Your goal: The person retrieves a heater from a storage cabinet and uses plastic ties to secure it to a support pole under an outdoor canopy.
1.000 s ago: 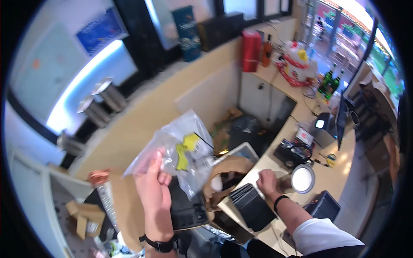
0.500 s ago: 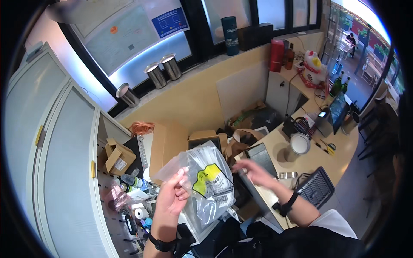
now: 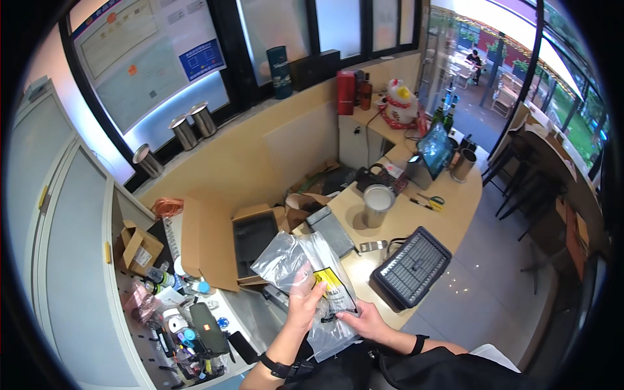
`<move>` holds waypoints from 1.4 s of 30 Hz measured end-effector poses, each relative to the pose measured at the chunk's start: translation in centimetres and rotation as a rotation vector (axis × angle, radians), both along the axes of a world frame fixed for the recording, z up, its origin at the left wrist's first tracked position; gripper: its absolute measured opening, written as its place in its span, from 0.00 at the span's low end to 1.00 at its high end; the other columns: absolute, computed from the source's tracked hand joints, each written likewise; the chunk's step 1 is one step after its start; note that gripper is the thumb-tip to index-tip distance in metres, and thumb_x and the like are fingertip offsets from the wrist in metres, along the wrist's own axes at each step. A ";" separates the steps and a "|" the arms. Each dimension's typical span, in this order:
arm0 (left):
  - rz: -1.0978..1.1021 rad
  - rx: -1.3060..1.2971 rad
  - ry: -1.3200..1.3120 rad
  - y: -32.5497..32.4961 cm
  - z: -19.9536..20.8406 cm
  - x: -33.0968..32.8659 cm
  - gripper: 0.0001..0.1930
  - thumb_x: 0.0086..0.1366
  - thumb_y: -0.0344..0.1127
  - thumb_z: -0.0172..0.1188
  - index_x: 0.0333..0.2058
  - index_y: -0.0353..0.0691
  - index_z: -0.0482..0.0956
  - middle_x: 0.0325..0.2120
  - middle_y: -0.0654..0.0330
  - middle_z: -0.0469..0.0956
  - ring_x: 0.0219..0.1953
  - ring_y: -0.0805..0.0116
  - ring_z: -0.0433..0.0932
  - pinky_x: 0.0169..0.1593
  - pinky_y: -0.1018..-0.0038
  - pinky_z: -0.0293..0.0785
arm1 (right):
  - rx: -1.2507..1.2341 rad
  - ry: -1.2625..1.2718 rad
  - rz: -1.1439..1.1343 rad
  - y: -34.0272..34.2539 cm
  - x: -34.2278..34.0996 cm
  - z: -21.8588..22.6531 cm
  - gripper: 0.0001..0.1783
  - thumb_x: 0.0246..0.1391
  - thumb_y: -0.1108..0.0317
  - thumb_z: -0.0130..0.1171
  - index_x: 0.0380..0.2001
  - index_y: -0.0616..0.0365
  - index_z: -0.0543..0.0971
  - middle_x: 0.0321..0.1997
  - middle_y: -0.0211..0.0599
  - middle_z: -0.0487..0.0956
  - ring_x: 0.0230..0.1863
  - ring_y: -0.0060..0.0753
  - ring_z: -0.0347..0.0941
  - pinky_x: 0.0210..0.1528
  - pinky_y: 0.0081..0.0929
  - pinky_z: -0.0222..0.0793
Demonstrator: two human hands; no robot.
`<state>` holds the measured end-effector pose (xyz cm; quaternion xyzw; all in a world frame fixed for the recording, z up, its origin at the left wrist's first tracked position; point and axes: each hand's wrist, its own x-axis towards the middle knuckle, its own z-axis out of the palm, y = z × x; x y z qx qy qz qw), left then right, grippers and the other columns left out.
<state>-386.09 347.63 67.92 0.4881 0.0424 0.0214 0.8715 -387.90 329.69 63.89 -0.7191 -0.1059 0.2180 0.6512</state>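
A clear plastic bag [image 3: 279, 260] with a yellow and black printed patch hangs in front of my body. My left hand [image 3: 304, 304] grips it from the left side, thumb on the near face and fingers behind the plastic. At the lower right edge of the bag, my right hand [image 3: 367, 321] pinches the plastic. Pale contents show faintly through the film, too unclear to name. Beyond the bag stands an open cardboard box [image 3: 205, 250] with a dark item inside.
On the curved desk to the right are a lidded cup [image 3: 377, 207], a black basket-like tray [image 3: 413, 266], scissors [image 3: 434, 201] and a monitor [image 3: 432, 156]. To the left, a white shelf holds many small items and a dark green pouch [image 3: 208, 330]. Tall cabinet doors [image 3: 65, 214] stand beyond it.
My right hand, apart from the bag before, now grips its lower right edge. The bag has come lower and closer to my body. My view has swung to the right.
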 end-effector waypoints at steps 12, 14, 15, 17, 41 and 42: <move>-0.049 0.277 -0.170 -8.4 -0.9 -3.8 0.31 0.59 0.22 0.67 0.57 0.34 0.60 0.53 0.55 0.66 0.56 0.68 0.68 0.57 0.71 0.68 | -0.015 -0.132 -0.204 -6.2 -3.3 1.4 0.16 0.57 0.65 0.64 0.46 0.62 0.80 0.34 0.36 0.85 0.36 0.25 0.79 0.43 0.27 0.74; 0.011 0.286 -0.201 -8.0 -1.1 -4.2 0.27 0.58 0.23 0.68 0.53 0.35 0.65 0.47 0.55 0.73 0.49 0.66 0.75 0.49 0.71 0.73 | -0.515 -0.138 0.272 -8.2 -1.3 4.3 0.23 0.55 0.57 0.66 0.50 0.60 0.78 0.37 0.41 0.84 0.39 0.35 0.81 0.45 0.31 0.74; 0.002 0.592 -0.204 -7.2 -0.6 -4.6 0.27 0.57 0.23 0.68 0.53 0.36 0.66 0.47 0.55 0.73 0.50 0.65 0.74 0.52 0.71 0.72 | -0.337 -0.374 0.258 -9.6 -0.8 3.6 0.31 0.53 0.51 0.67 0.54 0.60 0.75 0.44 0.46 0.82 0.44 0.44 0.80 0.49 0.35 0.73; 0.074 1.070 -0.317 -6.9 1.6 -5.5 0.22 0.52 0.24 0.69 0.47 0.36 0.73 0.41 0.52 0.75 0.45 0.56 0.77 0.48 0.70 0.73 | -0.127 -0.475 0.073 -11.6 0.4 5.4 0.28 0.56 0.58 0.65 0.56 0.61 0.74 0.49 0.43 0.80 0.48 0.39 0.79 0.52 0.34 0.73; -0.259 1.361 -0.588 -6.5 -1.5 -6.9 0.22 0.49 0.20 0.58 0.45 0.41 0.78 0.36 0.56 0.81 0.38 0.52 0.79 0.44 0.61 0.75 | -0.577 -0.626 0.399 -15.1 0.1 8.6 0.11 0.56 0.58 0.63 0.37 0.52 0.83 0.37 0.30 0.80 0.42 0.38 0.78 0.41 0.35 0.76; -0.297 1.366 -0.600 -6.7 -1.6 -6.9 0.22 0.49 0.19 0.57 0.45 0.41 0.78 0.36 0.56 0.81 0.38 0.53 0.79 0.44 0.61 0.75 | -0.583 -0.631 0.387 -15.1 0.0 8.2 0.11 0.56 0.58 0.63 0.37 0.52 0.83 0.37 0.30 0.80 0.42 0.38 0.78 0.41 0.35 0.76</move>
